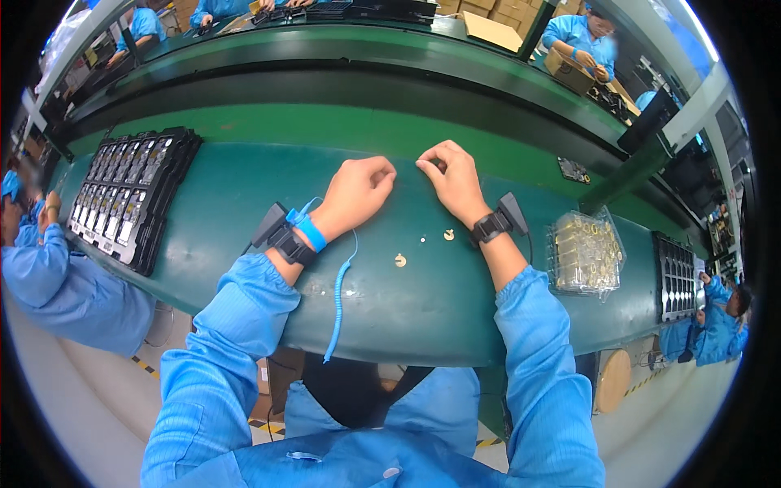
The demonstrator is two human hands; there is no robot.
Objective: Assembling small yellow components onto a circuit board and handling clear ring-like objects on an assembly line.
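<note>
My left hand [358, 193] and my right hand [453, 183] hover close to each other near the far edge of the green work table [390, 313], a small gap between them. Both have curled fingers with thumb and fingertips together; anything pinched there is hidden or too small to make out. Nearer me on the table lie a small gold-coloured round part with a notch [400, 260], a similar notched part [449, 234] and a tiny pale disc [422, 240]. A blue wrist strap [313, 232] circles my left wrist, its coiled cord [338, 301] trailing toward the front edge.
Stacked clear plastic trays [586, 252] with gold ring-shaped parts stand right of my right forearm. At the left is a black tray [167, 207] of assembled units; another black tray [675, 276] sits far right. A conveyor [342, 53] and co-workers are beyond, with a green post at right.
</note>
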